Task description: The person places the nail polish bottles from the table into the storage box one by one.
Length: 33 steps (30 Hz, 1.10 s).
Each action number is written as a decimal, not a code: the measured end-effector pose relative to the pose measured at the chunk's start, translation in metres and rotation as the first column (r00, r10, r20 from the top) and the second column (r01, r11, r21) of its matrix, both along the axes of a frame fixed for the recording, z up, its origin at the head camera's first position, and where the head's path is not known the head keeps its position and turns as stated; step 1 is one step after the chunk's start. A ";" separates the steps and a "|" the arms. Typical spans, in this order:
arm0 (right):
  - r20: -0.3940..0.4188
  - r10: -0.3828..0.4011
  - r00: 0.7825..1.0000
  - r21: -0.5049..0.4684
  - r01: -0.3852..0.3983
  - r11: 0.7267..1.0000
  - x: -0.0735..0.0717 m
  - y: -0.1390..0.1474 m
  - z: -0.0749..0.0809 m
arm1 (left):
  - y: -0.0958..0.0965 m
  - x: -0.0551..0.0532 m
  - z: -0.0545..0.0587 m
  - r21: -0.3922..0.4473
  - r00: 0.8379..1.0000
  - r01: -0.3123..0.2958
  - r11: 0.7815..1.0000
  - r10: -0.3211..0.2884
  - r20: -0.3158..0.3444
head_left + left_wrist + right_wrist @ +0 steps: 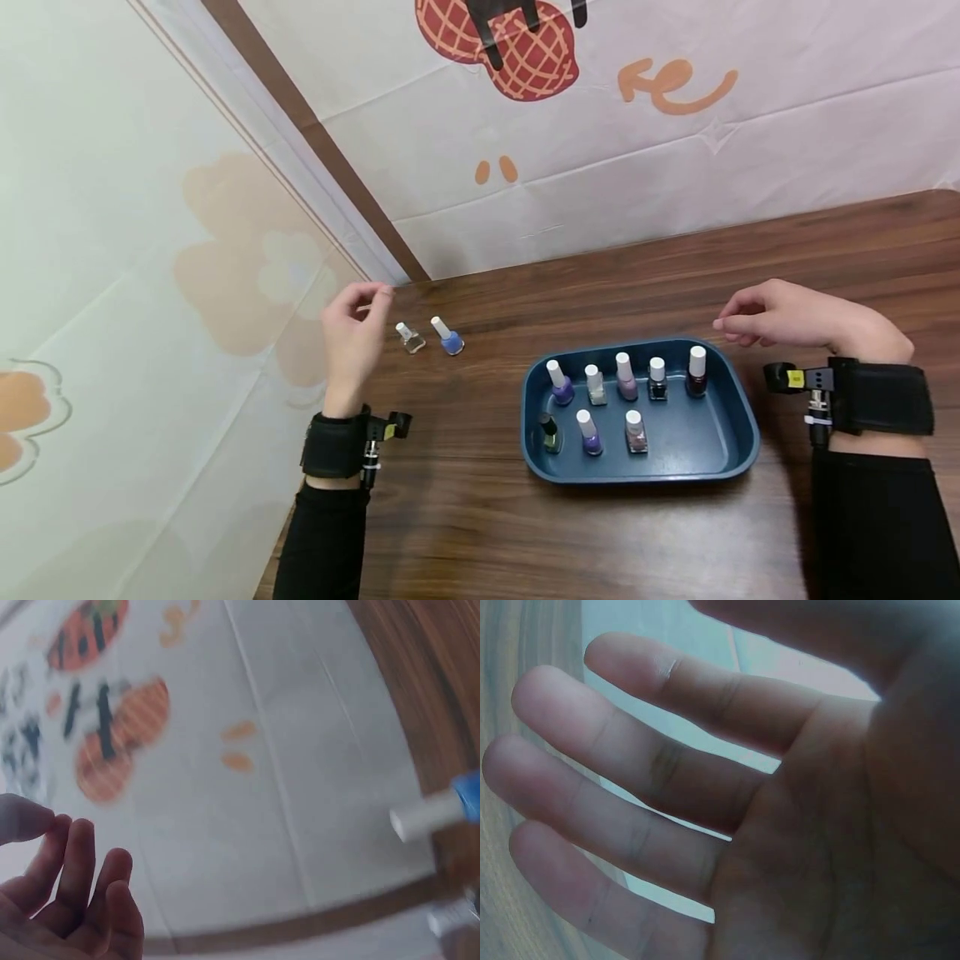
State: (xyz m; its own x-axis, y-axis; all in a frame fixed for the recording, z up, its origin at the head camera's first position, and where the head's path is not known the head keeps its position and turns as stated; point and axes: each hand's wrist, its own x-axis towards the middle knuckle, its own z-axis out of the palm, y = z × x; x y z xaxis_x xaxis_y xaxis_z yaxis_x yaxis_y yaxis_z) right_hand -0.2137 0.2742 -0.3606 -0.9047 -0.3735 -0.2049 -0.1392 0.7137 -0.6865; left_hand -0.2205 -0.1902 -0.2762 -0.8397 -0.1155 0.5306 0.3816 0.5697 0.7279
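Observation:
My left hand (354, 337) is raised at the left, beside a clear nail polish bottle (410, 338) and a blue nail polish bottle (450, 337). In the left wrist view its fingers (79, 862) bend loosely, thumb tip close to the index fingertip, with nothing visible between them. Past the right end of a dark blue tray (720, 479) hovers my right hand (787, 315). The right wrist view shows its fingers (622, 750) spread and relaxed, holding nothing. Nearest to it in the tray stands a dark red nail polish bottle (697, 372).
Two rows of nail polish bottles stand in the tray, among them a purple one (559, 385), a black one (657, 381) and a dark-capped green one (550, 434). A printed cloth (600, 208) hangs behind the wooden table (450, 517), another along the left.

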 end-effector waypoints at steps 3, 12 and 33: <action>-0.010 -0.002 1.000 0.010 0.002 1.000 0.001 0.003 0.001 | -0.019 -0.013 -0.013 0.058 0.997 -0.068 0.996 0.066 0.035; -0.009 -0.017 1.000 0.015 0.017 1.000 0.001 0.011 -0.001 | -0.058 -0.057 -0.075 -0.025 0.968 -0.206 0.978 0.208 0.138; -0.002 0.003 1.000 -0.019 -0.003 1.000 -0.001 0.003 0.000 | -0.086 -0.092 -0.141 -0.068 0.810 -0.352 0.934 0.340 0.478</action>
State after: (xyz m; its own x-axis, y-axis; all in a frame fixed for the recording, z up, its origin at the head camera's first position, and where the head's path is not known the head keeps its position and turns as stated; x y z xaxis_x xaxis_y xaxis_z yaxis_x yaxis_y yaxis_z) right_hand -0.2147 0.2774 -0.3608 -0.9038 -0.3802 -0.1964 -0.1426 0.7004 -0.6994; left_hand -0.3121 -0.2766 -0.4171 -0.8885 -0.4533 0.0715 -0.2328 0.5795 0.7810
